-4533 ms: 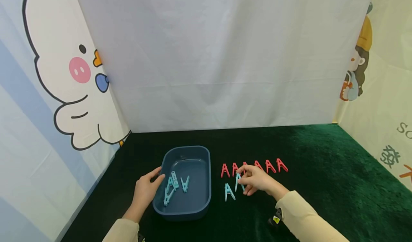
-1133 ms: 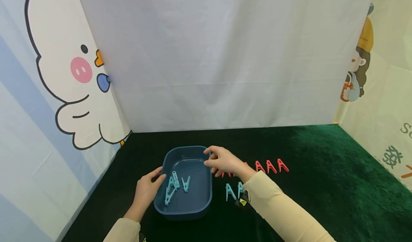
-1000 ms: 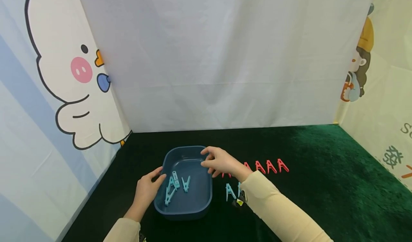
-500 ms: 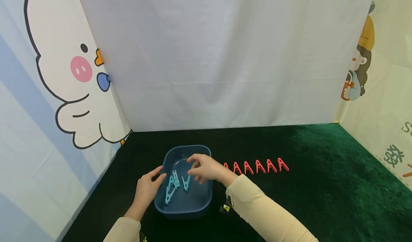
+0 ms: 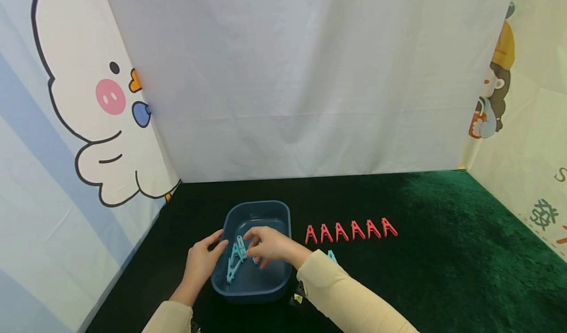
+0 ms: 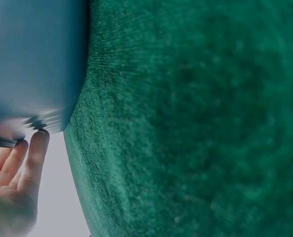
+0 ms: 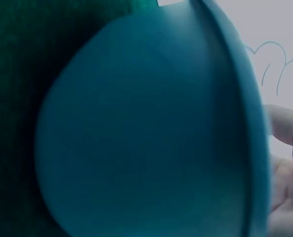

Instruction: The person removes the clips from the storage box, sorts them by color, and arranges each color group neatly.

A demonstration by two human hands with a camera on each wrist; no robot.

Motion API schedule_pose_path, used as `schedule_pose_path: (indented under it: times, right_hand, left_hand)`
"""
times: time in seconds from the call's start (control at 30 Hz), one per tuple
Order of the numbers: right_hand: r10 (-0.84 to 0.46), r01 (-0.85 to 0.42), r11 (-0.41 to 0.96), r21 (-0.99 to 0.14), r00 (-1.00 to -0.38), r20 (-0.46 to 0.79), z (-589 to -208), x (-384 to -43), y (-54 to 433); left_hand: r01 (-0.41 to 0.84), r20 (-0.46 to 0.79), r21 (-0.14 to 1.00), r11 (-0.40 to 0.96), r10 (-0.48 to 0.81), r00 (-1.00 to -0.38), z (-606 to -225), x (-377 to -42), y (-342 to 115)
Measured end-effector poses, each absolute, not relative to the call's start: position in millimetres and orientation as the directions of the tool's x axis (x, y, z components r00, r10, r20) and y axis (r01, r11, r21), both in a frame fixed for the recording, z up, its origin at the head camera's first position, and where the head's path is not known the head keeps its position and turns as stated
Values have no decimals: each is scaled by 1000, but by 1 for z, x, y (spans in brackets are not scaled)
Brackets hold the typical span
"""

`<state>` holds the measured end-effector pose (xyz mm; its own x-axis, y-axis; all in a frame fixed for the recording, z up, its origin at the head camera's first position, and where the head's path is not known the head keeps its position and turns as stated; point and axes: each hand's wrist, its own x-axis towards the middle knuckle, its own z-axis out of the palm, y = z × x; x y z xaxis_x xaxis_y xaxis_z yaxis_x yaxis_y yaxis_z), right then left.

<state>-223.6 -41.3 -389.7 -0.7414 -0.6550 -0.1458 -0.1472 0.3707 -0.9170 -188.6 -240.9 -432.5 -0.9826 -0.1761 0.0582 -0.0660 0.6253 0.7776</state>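
Inside the dark blue plastic bin (image 5: 266,286) lie several light blue clothespins (image 5: 234,266), one mostly covered by my right hand. My left hand (image 5: 201,264) holds the bin's left rim, thumb over the edge; in the left wrist view, its fingers (image 6: 35,163) touch the wall from outside. Over the bin, my right hand (image 5: 272,247) has its thumb and index finger apart, close beside the clothespins. The bin's wall (image 7: 146,128) blocks most of the right wrist view, where only part of the hand (image 7: 287,163) shows.
Several red clothespins (image 5: 339,232) stand in a row on the dark green cloth (image 5: 443,254), right of the bin. A light blue clothespin (image 5: 332,256) peeks out above my right sleeve (image 5: 345,293). A pale curtain (image 5: 283,77) hangs at the back.
My right hand has gone from the clothespins on the cloth leftward over the bin, then down among its clothespins. A second light blue one on the cloth is now hidden. Left hand unchanged.
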Motion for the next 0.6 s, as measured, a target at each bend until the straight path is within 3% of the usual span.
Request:
schedule_pose_path:
  times: [0.6]
  right_hand:
    - [-739,-109,402,-909,-625,-252,-416,-215,-64]
  left_hand:
    - [-70,49,782,619,-172,-984,-434,-190,-242]
